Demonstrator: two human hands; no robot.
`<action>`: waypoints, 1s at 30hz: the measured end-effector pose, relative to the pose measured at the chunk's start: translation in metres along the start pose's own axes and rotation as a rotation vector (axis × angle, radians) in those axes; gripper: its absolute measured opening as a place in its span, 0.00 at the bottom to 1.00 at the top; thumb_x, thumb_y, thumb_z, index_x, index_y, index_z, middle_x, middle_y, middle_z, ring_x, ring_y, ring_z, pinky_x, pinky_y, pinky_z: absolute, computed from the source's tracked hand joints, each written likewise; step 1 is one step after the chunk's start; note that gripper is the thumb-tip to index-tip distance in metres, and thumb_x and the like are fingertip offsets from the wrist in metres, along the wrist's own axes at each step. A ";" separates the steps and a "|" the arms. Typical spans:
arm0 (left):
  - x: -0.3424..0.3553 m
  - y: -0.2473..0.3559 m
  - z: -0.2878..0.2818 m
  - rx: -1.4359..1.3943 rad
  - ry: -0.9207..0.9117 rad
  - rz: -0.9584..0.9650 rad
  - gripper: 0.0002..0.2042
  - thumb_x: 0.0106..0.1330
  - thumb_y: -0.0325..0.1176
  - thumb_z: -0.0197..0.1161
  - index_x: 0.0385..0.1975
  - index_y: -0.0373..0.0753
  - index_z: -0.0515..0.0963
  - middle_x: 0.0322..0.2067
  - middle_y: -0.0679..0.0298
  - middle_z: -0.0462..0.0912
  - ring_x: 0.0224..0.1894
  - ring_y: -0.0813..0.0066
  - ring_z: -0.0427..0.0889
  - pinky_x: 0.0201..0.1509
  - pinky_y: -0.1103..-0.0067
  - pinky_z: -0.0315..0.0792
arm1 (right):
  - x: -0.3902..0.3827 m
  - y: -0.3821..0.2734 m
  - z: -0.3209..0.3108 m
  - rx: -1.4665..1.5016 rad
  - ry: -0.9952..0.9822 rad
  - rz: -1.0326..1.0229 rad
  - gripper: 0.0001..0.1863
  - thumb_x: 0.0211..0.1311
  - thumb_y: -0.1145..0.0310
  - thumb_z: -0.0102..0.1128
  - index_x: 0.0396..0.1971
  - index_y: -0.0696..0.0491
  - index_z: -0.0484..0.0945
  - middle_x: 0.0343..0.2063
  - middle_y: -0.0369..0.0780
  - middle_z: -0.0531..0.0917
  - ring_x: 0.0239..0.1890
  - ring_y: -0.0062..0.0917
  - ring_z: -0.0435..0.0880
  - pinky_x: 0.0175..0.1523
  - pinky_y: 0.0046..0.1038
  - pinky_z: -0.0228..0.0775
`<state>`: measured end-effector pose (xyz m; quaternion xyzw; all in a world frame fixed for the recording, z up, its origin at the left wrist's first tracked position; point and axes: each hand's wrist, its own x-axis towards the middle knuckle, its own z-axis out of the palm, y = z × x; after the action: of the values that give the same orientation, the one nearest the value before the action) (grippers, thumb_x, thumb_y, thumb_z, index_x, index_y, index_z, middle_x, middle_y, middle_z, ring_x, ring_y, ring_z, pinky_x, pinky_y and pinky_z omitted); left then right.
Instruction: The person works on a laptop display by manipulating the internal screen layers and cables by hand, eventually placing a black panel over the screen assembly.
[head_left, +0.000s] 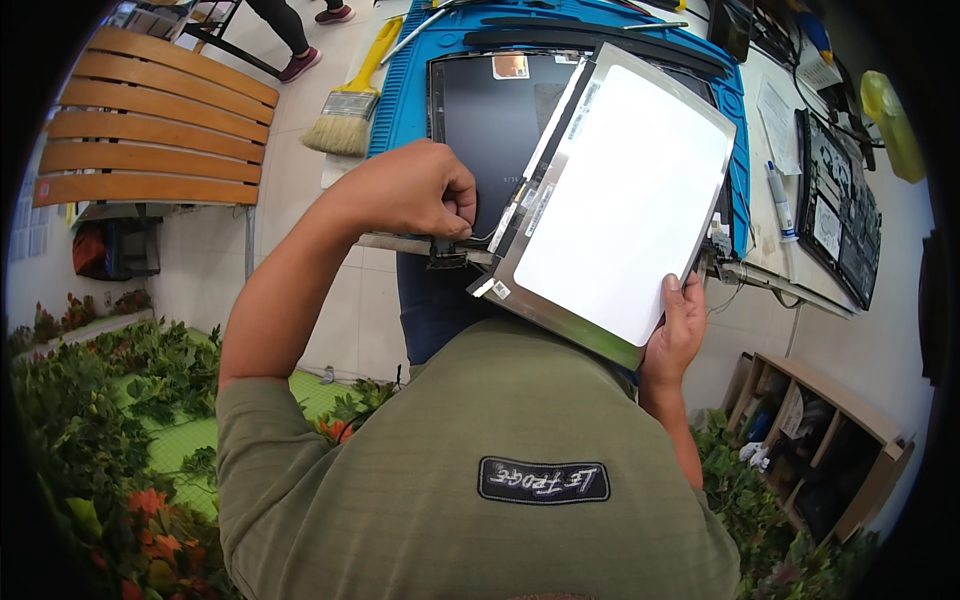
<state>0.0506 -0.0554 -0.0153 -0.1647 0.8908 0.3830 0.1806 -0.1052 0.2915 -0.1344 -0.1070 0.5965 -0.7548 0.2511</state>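
Right now, the right hand (677, 325) holds a flat screen panel (625, 200) by its lower right edge; its grip is pinching, with the thumb on the white face and the fingers behind. The panel lies aslant, its white face up inside a silver border, and covers part of a dark laptop lid (478, 125). Its lower end reaches past the near edge of the worktop (765, 222), close to the green shirt (480, 420). Whether the panel touches the lid, I cannot tell.

The left hand (425, 195) is at the lid's lower left corner, fingers bent towards the thumb, beside a thin cable (483, 239) and a small black part (446, 257). I cannot tell whether its grip is pinching the cable, since the fingertips are partly hidden.

The lid lies on a blue mat (405, 115), with a long black strip (600, 37) beyond it. A yellow-handled paintbrush (347, 112) is at the mat's left side. To the right are a sheet of paper (777, 125), a marker pen (780, 200) and an opened laptop base (840, 215). A slatted wooden bench (165, 125) stands well apart on the left, and leafy plants (160, 365) spread below it.
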 end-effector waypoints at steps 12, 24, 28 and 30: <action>0.009 0.015 -0.005 0.080 -0.060 -0.103 0.09 0.50 0.33 0.77 0.29 0.36 0.92 0.23 0.61 0.90 0.26 0.69 0.88 0.34 0.74 0.79 | 0.000 0.002 -0.001 0.011 -0.006 -0.020 0.14 0.85 0.69 0.56 0.60 0.61 0.77 0.49 0.40 0.87 0.50 0.18 0.84 0.60 0.25 0.75; 0.001 0.010 -0.011 0.021 -0.062 -0.043 0.09 0.54 0.33 0.80 0.31 0.36 0.91 0.26 0.61 0.91 0.28 0.68 0.89 0.36 0.73 0.80 | -0.002 -0.004 0.003 0.038 -0.004 -0.025 0.12 0.85 0.70 0.55 0.59 0.61 0.77 0.49 0.40 0.86 0.50 0.18 0.84 0.60 0.24 0.75; -0.008 -0.007 0.001 -0.070 0.035 0.045 0.09 0.56 0.33 0.81 0.32 0.36 0.91 0.25 0.64 0.89 0.27 0.75 0.86 0.34 0.76 0.78 | -0.001 -0.004 0.002 0.036 0.003 -0.031 0.13 0.85 0.70 0.55 0.59 0.61 0.77 0.49 0.40 0.86 0.50 0.18 0.84 0.61 0.25 0.74; -0.012 -0.008 0.007 -0.101 0.049 0.088 0.08 0.56 0.32 0.80 0.32 0.36 0.92 0.27 0.63 0.88 0.28 0.74 0.86 0.35 0.76 0.79 | -0.001 -0.004 0.002 0.033 0.010 -0.030 0.13 0.85 0.70 0.55 0.59 0.61 0.77 0.49 0.40 0.86 0.50 0.18 0.84 0.61 0.25 0.74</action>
<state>0.0666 -0.0536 -0.0197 -0.1435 0.8809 0.4310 0.1333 -0.1042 0.2911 -0.1303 -0.1079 0.5834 -0.7688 0.2387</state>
